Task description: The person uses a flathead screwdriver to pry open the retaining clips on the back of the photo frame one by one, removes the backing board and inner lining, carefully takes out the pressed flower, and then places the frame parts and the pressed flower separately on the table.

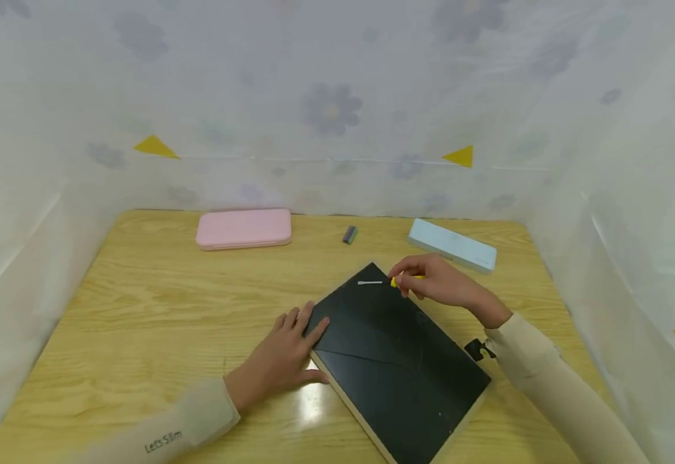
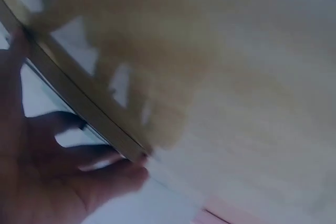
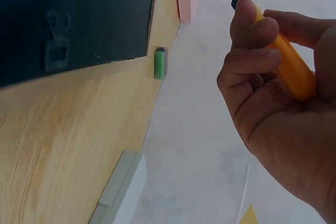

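A black rectangular board (image 1: pixel 395 361) with pale wooden sides lies slanted across the table. At its left corner my left hand (image 1: pixel 282 354) rests with spread fingers. One finger lies on the black face and the thumb touches the side; the left wrist view shows fingertips (image 2: pixel 137 169) along the wooden edge (image 2: pixel 79 98). My right hand (image 1: pixel 433 280) grips a small screwdriver (image 3: pixel 291 69) by its yellow-orange handle, above the board's far right edge. The thin metal shaft points left over the board's far corner in the head view; its tip appears apart from the surface.
Along the back of the table (image 1: pixel 169 303) lie a pink case (image 1: pixel 245 228), a small green and dark block (image 1: pixel 350 234) and a pale blue case (image 1: pixel 452 245). Patterned white sheeting (image 1: pixel 268 122) encloses the back and sides. A small black object (image 1: pixel 476 349) shows beside the right sleeve.
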